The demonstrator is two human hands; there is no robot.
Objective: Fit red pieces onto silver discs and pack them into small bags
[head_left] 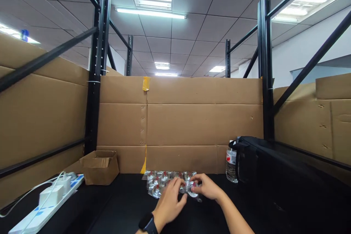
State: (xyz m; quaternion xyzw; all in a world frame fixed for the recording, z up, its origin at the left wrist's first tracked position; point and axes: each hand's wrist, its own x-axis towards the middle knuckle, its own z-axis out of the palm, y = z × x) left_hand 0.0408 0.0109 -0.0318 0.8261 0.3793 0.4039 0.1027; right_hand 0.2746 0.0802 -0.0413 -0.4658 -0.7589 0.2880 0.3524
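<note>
A pile of small clear plastic packets (160, 182) with red and silver contents lies on the black table (120, 204) against the cardboard wall. My left hand (168, 203), with a black watch on the wrist, and my right hand (207, 187) meet at the pile's right side. Both have curled fingers pinching one packet (191, 191) between them.
A small open cardboard box (100, 166) sits at the back left. A white power strip (44, 204) with plugged adapters lies along the left edge. A water bottle (231, 162) and a black bag (274, 175) stand at the right. Cardboard walls and black rack posts enclose the table.
</note>
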